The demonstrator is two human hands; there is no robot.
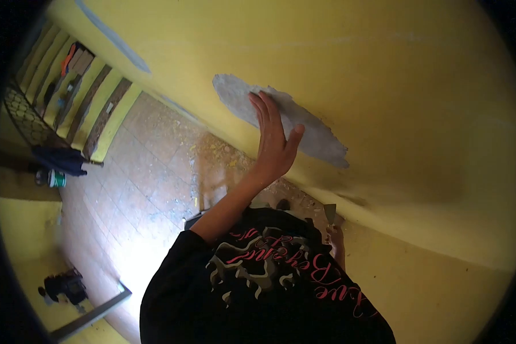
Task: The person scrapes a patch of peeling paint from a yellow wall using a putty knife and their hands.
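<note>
My left hand (274, 150) is raised at the yellow wall (384, 74), over a long grey patch (318, 137) with ragged edges. Its fingers are stretched out and the thumb stands apart, with nothing held; whether the fingertips touch the patch is hard to tell. Lower down, to the right of my torso, my right hand (336, 235) is closed on the handle of a scraper (329, 212). The scraper's flat blade points up, near the foot of the wall. My black shirt hides part of the right arm.
Debris lies on the tiled floor (149, 143) along the wall. Stairs (100, 109) with an orange item and a railing (28, 117) are at the upper left. A green and white bucket (57, 179) stands at the left. Another person (66, 286) is at the lower left, near a grey bar (94, 314).
</note>
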